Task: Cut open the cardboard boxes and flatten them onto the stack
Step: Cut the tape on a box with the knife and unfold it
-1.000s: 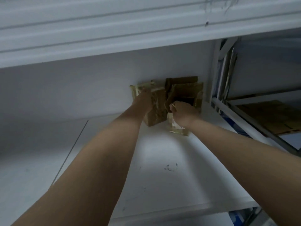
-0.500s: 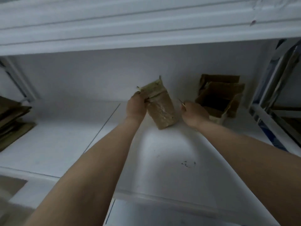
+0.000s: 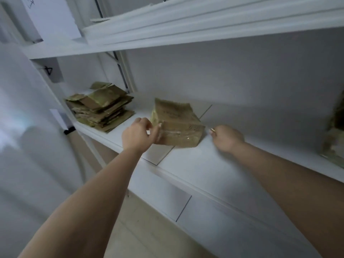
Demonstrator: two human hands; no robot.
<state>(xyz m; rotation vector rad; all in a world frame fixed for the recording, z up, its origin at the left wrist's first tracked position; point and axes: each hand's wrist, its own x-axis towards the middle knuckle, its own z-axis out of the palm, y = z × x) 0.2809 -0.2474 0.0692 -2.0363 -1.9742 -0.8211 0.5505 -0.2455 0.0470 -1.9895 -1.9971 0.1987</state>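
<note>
A taped brown cardboard box (image 3: 176, 125) lies on the white shelf (image 3: 214, 164). My left hand (image 3: 138, 135) grips its left near edge between thumb and fingers. My right hand (image 3: 226, 137) hovers just right of the box with its fingers curled round a small thin cutter (image 3: 212, 130); only the cutter's tip shows. The hand is a little apart from the box. The stack of flattened cardboard (image 3: 101, 107) sits on the same shelf, further left and back.
More opened brown boxes (image 3: 335, 138) stand at the right edge of the shelf. A second white shelf (image 3: 186, 34) runs overhead. A white upright post (image 3: 124, 71) rises behind the stack. Beige floor (image 3: 149, 229) shows below.
My left hand has carried the box leftward along the shelf, away from the other boxes and nearer the stack. My right hand followed beside it. The view swung left.
</note>
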